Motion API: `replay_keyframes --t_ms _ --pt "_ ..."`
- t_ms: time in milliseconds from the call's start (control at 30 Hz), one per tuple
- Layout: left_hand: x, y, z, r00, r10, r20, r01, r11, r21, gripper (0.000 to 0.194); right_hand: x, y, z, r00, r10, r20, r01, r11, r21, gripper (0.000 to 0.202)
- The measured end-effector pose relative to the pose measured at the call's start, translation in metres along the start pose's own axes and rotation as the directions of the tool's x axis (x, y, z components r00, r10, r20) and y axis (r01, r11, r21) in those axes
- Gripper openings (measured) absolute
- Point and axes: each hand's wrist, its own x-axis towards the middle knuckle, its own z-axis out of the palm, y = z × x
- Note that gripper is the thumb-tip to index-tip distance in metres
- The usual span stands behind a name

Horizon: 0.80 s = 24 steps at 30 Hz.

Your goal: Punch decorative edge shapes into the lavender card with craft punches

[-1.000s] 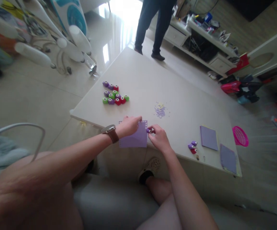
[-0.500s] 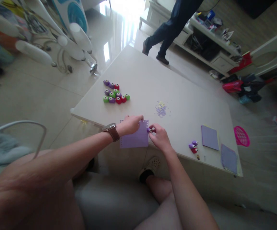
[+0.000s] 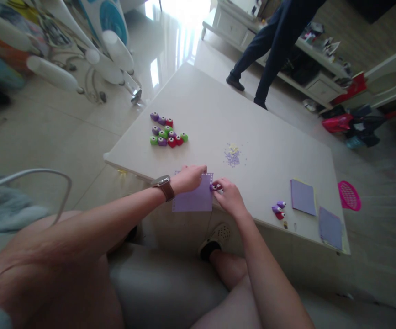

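A sheet of purple paper [image 3: 194, 199] lies over the table's near edge, its lower part hanging past it. Small punched holes run along its top, left and right margins. My left hand [image 3: 191, 177], wearing a watch on the wrist, rests across the upper part of the sheet, fingers bent at its top edge. At the right margin, my right hand [image 3: 229, 193] grips a small purple craft punch [image 3: 213, 187], which is set against the paper. Beyond the hands lies a heap of purple and yellow punched paper bits [image 3: 232, 156].
Several purple, green and red punches [image 3: 166, 132] stand at the table's [image 3: 214, 109] left. More punches [image 3: 278, 209] sit right, near a purple paper stack [image 3: 302, 197] and another stack [image 3: 330, 227]. A person's legs [image 3: 269, 55] are beyond the table; a pink basket [image 3: 349, 195] is at right.
The person beyond the table has stepped to the right. My view has shifted slightly. Both hands stay in nearly the same place on the paper and punch.
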Motion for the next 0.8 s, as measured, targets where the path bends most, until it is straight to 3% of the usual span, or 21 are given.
replay_keyframes --t_ms 233,433,600,800 --pt "0.002 -0.004 0.014 0.999 0.053 -0.004 -0.053 0.999 -0.01 0.039 0.0 0.001 0.003 1.0 -0.006 0.022 0.007 1.0 -0.017 0.02" --pt "-0.004 0.0 0.017 0.992 0.069 -0.11 -0.054 0.99 0.131 0.035 0.0 0.0 0.002 1.0 -0.002 0.025 0.003 1.0 -0.022 0.019" --pt "-0.005 0.001 0.022 0.999 0.046 -0.001 -0.045 0.998 0.04 0.027 0.0 0.002 -0.001 0.999 0.024 0.03 -0.023 0.999 -0.03 0.017" --pt "-0.005 0.003 0.024 0.998 0.052 0.028 -0.054 0.997 0.059 0.027 -0.001 0.006 -0.005 0.997 0.047 0.055 -0.045 0.999 -0.03 0.015"
